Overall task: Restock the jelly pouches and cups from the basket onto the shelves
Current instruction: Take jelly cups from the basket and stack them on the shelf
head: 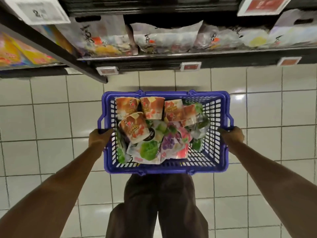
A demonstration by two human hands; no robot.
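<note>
Blue plastic basket (165, 170), held up in front of the body, over white floor tiles (51, 117). Gripped on its left edge by the left hand (99, 137), fingers curled round the rim. Gripped the same way on its right edge by the right hand (231, 134). Both arms stretched out long towards it.

Inside the basket, at the far end: a row of jelly cups (151, 108) with orange and brown labels, lying down. One more cup (134, 127) a bit nearer, by the left wall, resting on top of the heap.

Under the cups and nearer: soft jelly pouches (171, 148), all touching and piled over each other. Green pouch (149, 150) close to the near wall. Purple pouch (169, 143) just beside it, in the middle. Pink and red pouch (181, 152) to the right of that. More green stuff by the right wall, partly hidden.

Past the far end of the basket and higher up: a dark shelf (188, 56), full of pale bags (164, 40) standing in a row, too blurry to read. Small red price tags (190, 66) along its front edge. Off to the left of the basket: yellow and orange packs (25, 54). Below the near wall: dark trousers (159, 203).
</note>
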